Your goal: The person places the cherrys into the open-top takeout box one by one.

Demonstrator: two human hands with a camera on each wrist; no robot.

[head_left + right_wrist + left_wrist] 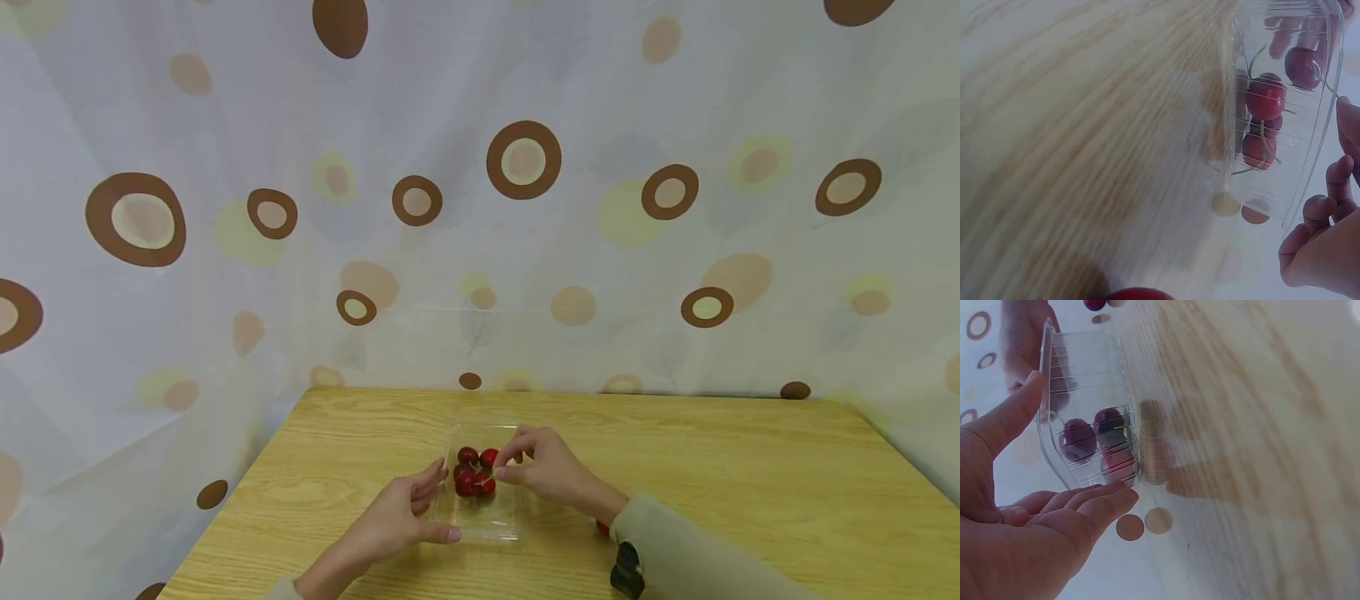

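A clear plastic container (487,529) holds several dark red cherries (467,482) with green stems, bunched toward its far part. My left hand (393,518) rests against the container's left side and near corner, its thumb stretched along the near edge and its fingers nearly straight. In the left wrist view the thumb (1019,412) lies by the rim, with the fingertips low at the wall. Over the right rim, my right hand (551,471) pinches a stem between thumb and forefinger. That stem leads to a cherry (1302,67) hanging above the others in the right wrist view.
Another red cherry (603,527) lies on the wooden table (712,467) to the right, partly hidden by my right forearm. A black strap device (627,571) is on the right wrist. A patterned white curtain (465,250) hangs behind the table.
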